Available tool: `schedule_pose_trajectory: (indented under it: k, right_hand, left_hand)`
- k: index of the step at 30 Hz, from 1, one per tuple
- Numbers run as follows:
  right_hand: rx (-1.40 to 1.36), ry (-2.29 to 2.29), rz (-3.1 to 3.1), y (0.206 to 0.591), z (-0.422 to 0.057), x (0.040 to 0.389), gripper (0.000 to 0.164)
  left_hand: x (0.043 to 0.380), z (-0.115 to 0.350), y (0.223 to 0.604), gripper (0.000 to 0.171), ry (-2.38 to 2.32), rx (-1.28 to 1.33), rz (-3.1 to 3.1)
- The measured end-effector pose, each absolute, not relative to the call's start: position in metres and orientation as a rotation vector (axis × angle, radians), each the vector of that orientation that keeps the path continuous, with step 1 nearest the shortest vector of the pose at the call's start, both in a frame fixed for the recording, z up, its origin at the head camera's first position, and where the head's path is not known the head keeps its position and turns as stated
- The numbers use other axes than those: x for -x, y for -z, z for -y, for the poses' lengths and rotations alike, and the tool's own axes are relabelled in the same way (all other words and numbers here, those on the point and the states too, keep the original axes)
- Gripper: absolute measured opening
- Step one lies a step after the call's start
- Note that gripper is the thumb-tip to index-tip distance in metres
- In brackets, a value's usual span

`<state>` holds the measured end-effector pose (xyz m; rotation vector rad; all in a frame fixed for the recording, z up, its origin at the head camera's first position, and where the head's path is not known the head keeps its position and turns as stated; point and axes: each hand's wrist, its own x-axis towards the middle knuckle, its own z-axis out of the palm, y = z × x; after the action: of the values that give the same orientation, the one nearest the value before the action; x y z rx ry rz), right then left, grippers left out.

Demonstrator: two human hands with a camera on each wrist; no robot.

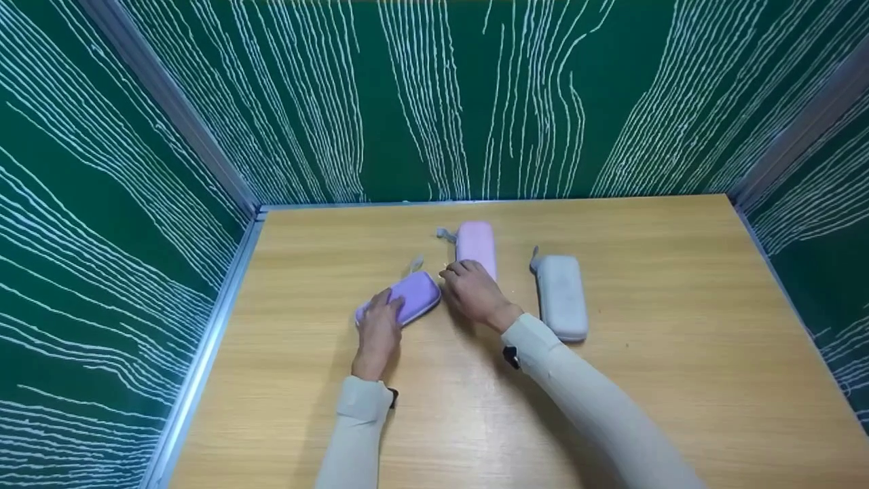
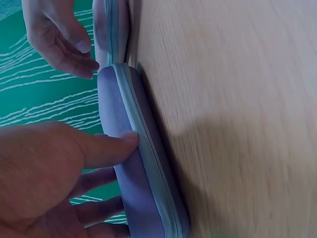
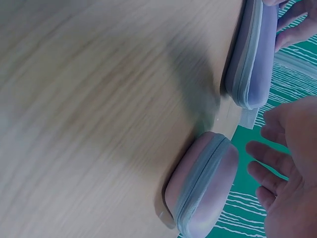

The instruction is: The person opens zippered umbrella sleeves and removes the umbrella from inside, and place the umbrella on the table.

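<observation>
Purple case [image 1: 421, 293]: lay zipped on the bench [image 1: 461, 428], toward 10 o'clock from its middle, its long side running from 8 to 2 o'clock; a grey strap [image 1: 416, 263] stuck out at its 1 o'clock.
Left grip [image 1: 379, 334]: held the purple case near its 8 o'clock end, thumb on the side by the pale zip, fingers reaching over the top and out of the wrist view.
Right grip [image 1: 477, 295]: hung loosely curled and holding nothing, at 3 o'clock from the purple case; in the head view it covered part of the pink case [image 1: 476, 242], while the right wrist view showed it apart from that case.
Pink case: stood lengthwise from 12 to 6 o'clock, at 2 o'clock from the purple one, its strap [image 1: 446, 235] out toward 10.
Grey case [image 1: 562, 299]: lay at 4 o'clock from the pink one, strap [image 1: 534, 260] toward 11, untouched by either grip.
Sleeves [image 1: 353, 435]: pale, entering from the 6 o'clock side, a dark object [image 1: 510, 356] at each cuff.
Walls [image 1: 516, 136]: green with wavy white lines, at 9, 12 and 3 o'clock.
</observation>
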<state>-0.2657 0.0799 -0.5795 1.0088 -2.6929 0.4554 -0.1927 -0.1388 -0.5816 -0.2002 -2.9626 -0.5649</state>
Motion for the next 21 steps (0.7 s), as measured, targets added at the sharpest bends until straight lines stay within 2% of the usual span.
schedule_pose_trajectory:
  k: [12, 21]
  right_hand:
    - [-0.973, -0.344, 2.957, 0.572, -0.068, 0.278, 0.033]
    - [-0.991, -0.346, 3.000, 0.573, -0.061, 0.286, 0.033]
  left_hand:
    - [0.197, 0.149, 0.585, 0.048, 0.717, 0.232, 3.023]
    - [0.201, 0.156, 0.584, 0.043, 0.722, 0.354, 2.995]
